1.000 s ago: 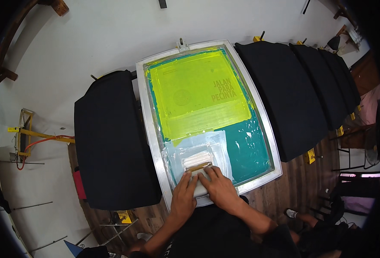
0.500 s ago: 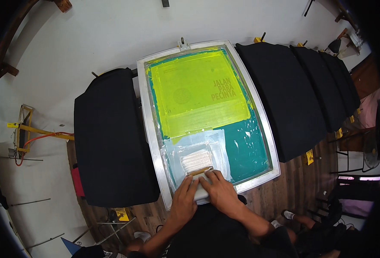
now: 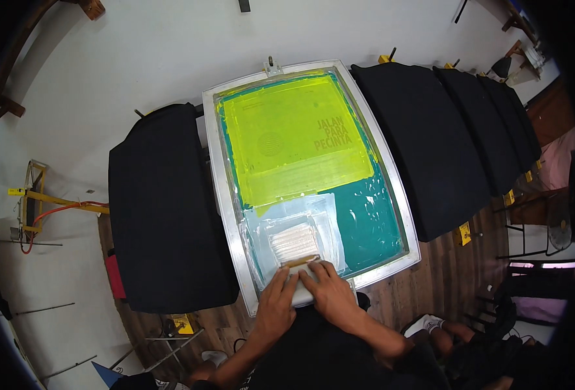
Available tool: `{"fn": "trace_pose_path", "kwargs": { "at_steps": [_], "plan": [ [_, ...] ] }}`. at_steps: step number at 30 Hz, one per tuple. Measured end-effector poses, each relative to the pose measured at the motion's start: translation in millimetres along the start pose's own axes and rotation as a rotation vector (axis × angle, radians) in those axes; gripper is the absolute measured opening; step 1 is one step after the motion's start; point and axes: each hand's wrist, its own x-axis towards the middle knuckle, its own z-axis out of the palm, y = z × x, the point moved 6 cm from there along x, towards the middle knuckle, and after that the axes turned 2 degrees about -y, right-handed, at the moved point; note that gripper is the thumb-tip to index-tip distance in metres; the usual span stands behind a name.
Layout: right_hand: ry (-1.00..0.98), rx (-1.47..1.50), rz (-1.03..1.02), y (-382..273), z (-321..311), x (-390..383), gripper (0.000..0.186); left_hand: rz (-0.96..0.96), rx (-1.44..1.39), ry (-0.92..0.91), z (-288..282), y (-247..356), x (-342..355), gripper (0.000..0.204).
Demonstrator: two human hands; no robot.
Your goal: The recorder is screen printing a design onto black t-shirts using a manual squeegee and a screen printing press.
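Note:
A screen-printing screen in a silver frame lies before me, with a lime-green upper area bearing faint print, a teal area at lower right and a pale blue patch with white ink at lower left. At its near end my left hand and my right hand both grip a grey squeegee with a tan blade edge, fingers bent over it from either side. The white ink shows in ridged streaks just beyond the blade.
Black cloth-covered boards flank the screen, one at left and several at right. A yellow metal arm with red hose is by the white wall. Another person's leg and shoe are at lower right, above a wooden floor.
Both my hands and the squeegee have drawn a little toward me, exposing more white streaks. The view has shifted slightly, and the other person's foot at lower right has moved.

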Motion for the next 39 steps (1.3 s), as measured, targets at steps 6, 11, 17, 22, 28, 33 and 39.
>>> {"fn": "trace_pose_path", "kwargs": {
  "at_steps": [6, 11, 17, 22, 28, 33, 39],
  "plan": [
    [-0.007, -0.006, 0.014, -1.8, 4.0, -7.3, 0.056, 0.023, 0.041, -0.02, 5.7, -3.6, -6.2, 0.072],
    [-0.013, -0.031, 0.025, -5.2, 1.6, -10.5, 0.058, 0.055, 0.041, -0.021, 1.5, 1.3, -8.6, 0.071],
    [-0.019, -0.043, -0.003, -8.1, -0.6, -13.2, 0.044, 0.053, 0.034, -0.033, 1.6, 3.7, -12.5, 0.069],
    [-0.052, -0.044, -0.019, -9.9, 0.7, -19.3, 0.043, 0.04, 0.02, -0.039, 9.9, 1.8, -22.0, 0.067],
    [-0.098, -0.038, 0.033, -4.3, 5.8, -29.4, 0.059, 0.059, 0.001, -0.07, 12.0, 6.7, -23.2, 0.067],
    [-0.084, -0.007, 0.029, -5.8, 2.2, -29.6, 0.06, 0.06, 0.033, -0.056, 10.4, 9.2, -25.2, 0.068],
    [-0.07, 0.004, 0.028, -6.6, -1.0, -31.5, 0.06, 0.079, 0.056, -0.058, 12.2, 10.4, -26.1, 0.07]
  ]
}}
